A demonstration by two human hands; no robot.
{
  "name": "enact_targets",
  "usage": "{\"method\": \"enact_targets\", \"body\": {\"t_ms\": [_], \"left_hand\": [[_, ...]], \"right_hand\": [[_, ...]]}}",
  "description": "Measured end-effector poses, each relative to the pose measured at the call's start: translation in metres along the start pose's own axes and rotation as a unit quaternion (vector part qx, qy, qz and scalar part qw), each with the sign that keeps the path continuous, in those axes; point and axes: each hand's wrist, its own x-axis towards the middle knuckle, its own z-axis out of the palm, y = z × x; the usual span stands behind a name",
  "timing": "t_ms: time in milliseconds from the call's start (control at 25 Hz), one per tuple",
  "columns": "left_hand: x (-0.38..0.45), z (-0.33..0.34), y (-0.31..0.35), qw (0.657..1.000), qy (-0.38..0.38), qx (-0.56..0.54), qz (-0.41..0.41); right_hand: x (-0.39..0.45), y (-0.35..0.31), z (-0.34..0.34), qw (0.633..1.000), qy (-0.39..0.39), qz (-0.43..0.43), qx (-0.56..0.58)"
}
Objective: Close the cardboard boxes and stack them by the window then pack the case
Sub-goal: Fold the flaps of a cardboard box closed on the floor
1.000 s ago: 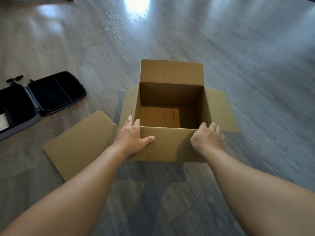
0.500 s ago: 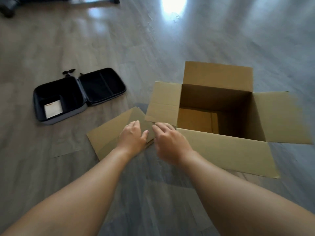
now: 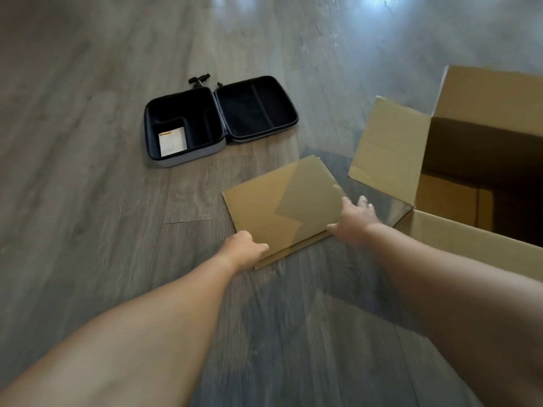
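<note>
- Head view: the flattened cardboard box [image 3: 282,207] lies flat on the wooden floor [image 3: 88,201], just in front of the person and to the left of the open cardboard box [image 3: 458,183], which stands at the right edge of the view with its flaps spread out.
- The left hand [image 3: 245,249] is at the near left corner of the flat box. Its fingers curl around the near edge and seem to pinch it, but the fingertips are hidden under the cardboard.
- The right hand [image 3: 354,220] is at the near right side of the same flat box. It is blurred; the fingers look spread and rather straight, lying on the edge, so I judge that it touches more than it grips.
- The flat box lies between the two hands and stretches away from them toward the far side of the floor, turned a little to the right. Both hands are about equally near, so lifting the near edge with both seems natural.
- The flat box is plain brown and thin, with a second layer showing along its near edge and a shadow across its right half.
- The case [image 3: 220,121] lies open farther away on the floor, well apart from the hands, with a white card [image 3: 172,141] in its left half.
</note>
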Motion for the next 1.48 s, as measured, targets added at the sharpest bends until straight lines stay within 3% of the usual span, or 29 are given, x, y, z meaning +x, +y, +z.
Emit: {"method": "enact_targets", "body": {"t_ms": [200,440,640,800,920,1160,1480], "left_hand": [[0.001,0.004,-0.001,0.999,-0.016,-0.025,0.023],[0.007,0.004,-0.004,0.995,0.059,-0.081,0.001],[0.007,-0.014,-0.016,0.989,0.135,0.062,0.022],[0.005,-0.035,-0.033,0.986,0.162,0.025,0.015],[-0.002,-0.054,-0.042,0.981,0.19,-0.031,0.027],[-0.02,-0.113,-0.024,0.957,0.279,-0.041,0.069],[-0.039,-0.157,0.032,0.936,0.321,-0.041,0.137]], "right_hand": [[0.012,0.001,-0.003,0.999,-0.037,0.011,0.027],[-0.008,0.011,0.019,0.999,0.042,-0.009,0.021],[-0.022,-0.006,0.034,0.992,0.099,-0.077,0.0],[-0.034,-0.021,0.031,0.98,0.141,-0.137,-0.021],[-0.043,-0.032,0.016,0.976,0.139,-0.168,-0.021],[-0.061,-0.063,-0.037,0.942,0.26,-0.213,-0.021],[-0.088,-0.053,-0.126,0.914,0.339,-0.222,0.023]]}}
